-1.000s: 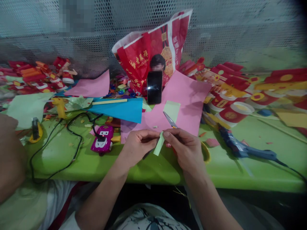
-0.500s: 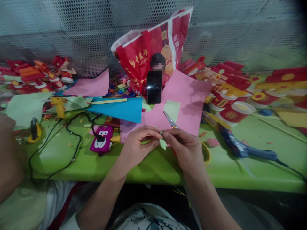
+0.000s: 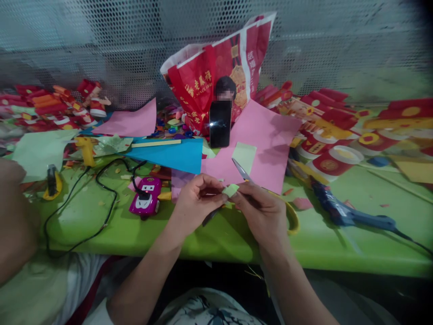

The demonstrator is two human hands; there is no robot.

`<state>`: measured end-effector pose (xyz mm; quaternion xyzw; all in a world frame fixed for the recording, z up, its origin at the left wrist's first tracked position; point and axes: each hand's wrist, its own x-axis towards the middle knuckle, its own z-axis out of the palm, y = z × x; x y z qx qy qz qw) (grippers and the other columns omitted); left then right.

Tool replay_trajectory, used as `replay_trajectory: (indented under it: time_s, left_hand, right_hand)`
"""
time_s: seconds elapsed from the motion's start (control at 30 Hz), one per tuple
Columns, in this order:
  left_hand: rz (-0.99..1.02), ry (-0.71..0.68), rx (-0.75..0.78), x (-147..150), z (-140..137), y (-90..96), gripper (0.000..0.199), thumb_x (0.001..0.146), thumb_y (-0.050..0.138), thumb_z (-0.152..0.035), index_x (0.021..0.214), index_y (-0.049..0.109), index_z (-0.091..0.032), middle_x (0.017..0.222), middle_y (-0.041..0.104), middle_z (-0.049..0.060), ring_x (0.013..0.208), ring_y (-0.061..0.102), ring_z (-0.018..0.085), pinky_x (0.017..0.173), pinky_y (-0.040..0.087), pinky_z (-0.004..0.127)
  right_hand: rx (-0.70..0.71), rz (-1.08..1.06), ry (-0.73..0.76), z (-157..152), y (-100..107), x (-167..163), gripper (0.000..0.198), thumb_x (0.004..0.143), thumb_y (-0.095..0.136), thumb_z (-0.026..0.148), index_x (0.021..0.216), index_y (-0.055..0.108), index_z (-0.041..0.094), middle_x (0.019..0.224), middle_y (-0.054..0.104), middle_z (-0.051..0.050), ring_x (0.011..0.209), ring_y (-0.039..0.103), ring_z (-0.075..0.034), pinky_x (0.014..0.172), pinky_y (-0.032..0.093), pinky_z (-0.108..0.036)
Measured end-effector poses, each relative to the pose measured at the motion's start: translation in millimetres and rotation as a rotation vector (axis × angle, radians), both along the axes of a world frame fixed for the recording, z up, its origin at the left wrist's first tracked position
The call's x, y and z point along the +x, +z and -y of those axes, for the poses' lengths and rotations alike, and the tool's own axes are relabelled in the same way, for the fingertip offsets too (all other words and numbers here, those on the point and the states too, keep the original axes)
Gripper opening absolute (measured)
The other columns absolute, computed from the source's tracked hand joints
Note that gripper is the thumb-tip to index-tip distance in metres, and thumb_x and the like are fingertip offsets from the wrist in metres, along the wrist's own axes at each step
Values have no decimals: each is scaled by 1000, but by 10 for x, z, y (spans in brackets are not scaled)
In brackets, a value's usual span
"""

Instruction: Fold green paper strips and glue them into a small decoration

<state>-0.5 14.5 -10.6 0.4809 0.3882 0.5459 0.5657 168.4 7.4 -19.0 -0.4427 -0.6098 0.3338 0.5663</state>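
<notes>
The left hand (image 3: pixel 198 201) and the right hand (image 3: pixel 265 214) meet above the front of the green table (image 3: pixel 135 234). Thumb and fingers of each are closed in a pinch on opposite sides of a paper piece (image 3: pixel 230 190). The piece is small, light green, matte and roughly four-sided; its layers cannot be distinguished. A metal blade (image 3: pixel 241 169) projects beyond the right hand; its grip is hidden. Farther back lies a pink sheet (image 3: pixel 262 135), then an upright phone (image 3: pixel 219 124) before a red bag (image 3: pixel 194 81).
</notes>
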Motion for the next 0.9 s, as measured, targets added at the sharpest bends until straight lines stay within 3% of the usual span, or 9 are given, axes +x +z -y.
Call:
replay_trajectory:
  time_s: [0.13, 0.33, 0.53, 0.7, 0.9]
  left_hand:
    - [46, 20, -23, -5, -12, 12, 32, 68, 93, -16, 87, 67, -19, 86, 75, 1, 81, 71, 13, 76, 59, 24]
    - [-3, 84, -6, -4, -9, 17, 24, 71, 87, -13, 86, 69, -18, 84, 74, 0, 79, 70, 12, 75, 59, 24]
    - [-19, 64, 2, -2, -1, 2, 25, 72, 87, -16, 96, 79, -17, 93, 81, 5, 87, 76, 19, 82, 64, 32]
    - [-39, 42, 7, -40, 8, -11, 16, 84, 85, -29, 99, 85, -21, 105, 84, 7, 98, 80, 22, 88, 65, 32]
    - [-257, 61, 193, -43, 43, 12, 19, 97, 75, -34, 111, 85, -25, 110, 84, 7, 99, 79, 21, 86, 64, 31]
  right_hand:
    - [32, 56, 27, 3, 9, 7, 9, 95, 76, 26, 92, 84, 29, 83, 75, 0, 72, 67, -17, 70, 56, -31]
    - [-11, 4, 54, 30, -12, -3, 10, 92, 79, 30, 101, 84, 29, 99, 80, -3, 88, 74, -22, 76, 61, -34]
    - [-37, -48, 31, -10, -1, -15, 5, 87, 82, 29, 91, 85, 29, 88, 80, -1, 81, 75, -21, 72, 62, -32]
    - [9, 14, 58, -16, -13, -4, 8, 90, 80, 24, 93, 85, 30, 91, 80, 0, 82, 74, -19, 71, 60, -30]
    - [4, 65, 3, -1, -54, 12, 11, 90, 81, 28, 100, 85, 29, 94, 82, -1, 84, 75, -21, 76, 62, -33]
